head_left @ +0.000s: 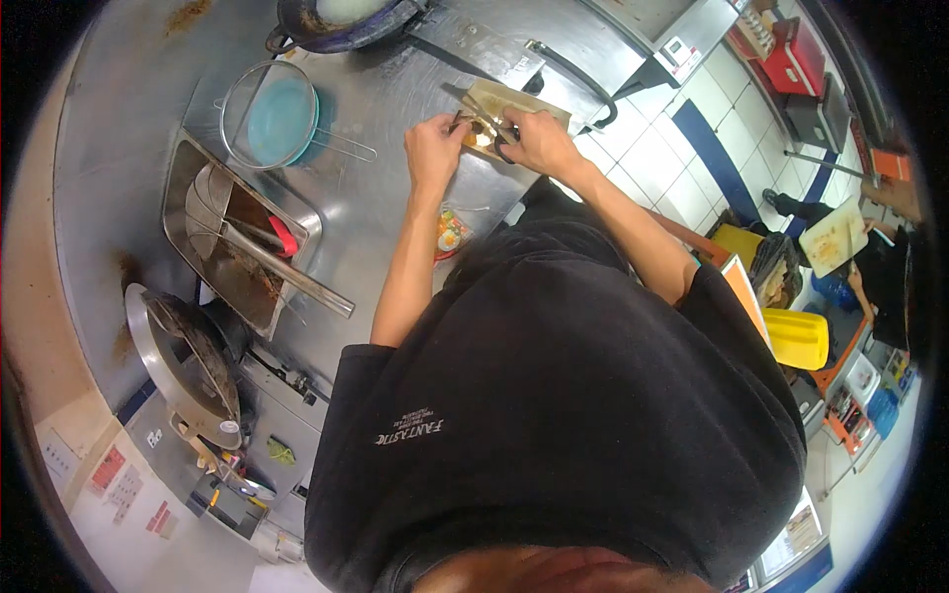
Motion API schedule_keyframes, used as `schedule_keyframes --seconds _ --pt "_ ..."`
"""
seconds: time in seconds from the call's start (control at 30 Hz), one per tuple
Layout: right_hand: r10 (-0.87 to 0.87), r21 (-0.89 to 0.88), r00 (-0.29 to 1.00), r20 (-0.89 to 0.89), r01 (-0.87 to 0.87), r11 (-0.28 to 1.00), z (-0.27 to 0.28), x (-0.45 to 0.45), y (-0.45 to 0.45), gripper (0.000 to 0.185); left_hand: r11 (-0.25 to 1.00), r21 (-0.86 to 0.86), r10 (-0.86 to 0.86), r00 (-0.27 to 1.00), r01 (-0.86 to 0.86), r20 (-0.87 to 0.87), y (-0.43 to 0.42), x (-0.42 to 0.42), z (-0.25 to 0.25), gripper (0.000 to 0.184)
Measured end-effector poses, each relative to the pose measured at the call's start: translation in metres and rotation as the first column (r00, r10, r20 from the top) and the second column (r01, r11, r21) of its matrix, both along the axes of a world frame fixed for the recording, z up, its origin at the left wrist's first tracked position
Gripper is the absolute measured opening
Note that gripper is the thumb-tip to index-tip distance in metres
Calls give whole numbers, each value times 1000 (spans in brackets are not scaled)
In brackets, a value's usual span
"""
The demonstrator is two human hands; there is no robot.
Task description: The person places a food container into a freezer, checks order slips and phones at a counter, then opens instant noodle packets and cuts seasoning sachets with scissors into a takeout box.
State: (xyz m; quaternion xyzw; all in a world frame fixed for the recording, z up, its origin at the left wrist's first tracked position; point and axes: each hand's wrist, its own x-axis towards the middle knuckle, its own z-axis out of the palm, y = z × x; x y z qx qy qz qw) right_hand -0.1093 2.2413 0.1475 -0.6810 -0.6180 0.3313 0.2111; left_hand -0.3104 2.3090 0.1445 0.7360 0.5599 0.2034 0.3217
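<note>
Over the steel counter, my left hand (432, 150) is closed in a pinch at the near edge of a tan rectangular tray or board (544, 107). Whatever it pinches is small and too blurred to name. My right hand (541, 144) grips a pair of scissors (506, 148), with black handle loops around the fingers and the blades pointing toward the left hand. Small whitish and brown food pieces (481, 136) lie between both hands, partly hidden by the fingers. Closer to my body, a colourful food packet (451, 233) lies on the counter.
Left of my arms, a wire strainer (314, 109) rests on a turquoise bowl (281, 121). Beyond it stands a wok (341, 38). A sunken steel basin (178, 222) holds ladles and a strainer. At far right, another person holds a cutting board (833, 237) near a yellow jerrycan (797, 339).
</note>
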Motion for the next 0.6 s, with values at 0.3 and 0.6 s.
schedule_keyframes --seconds 0.3,0.6 --pt "23 54 1000 11 -24 998 -5 1 0 33 996 86 -43 998 39 44 -4 -1 -2 27" --pt "80 26 995 56 -82 996 -10 0 5 35 999 -47 -5 993 10 115 -5 -1 2 29"
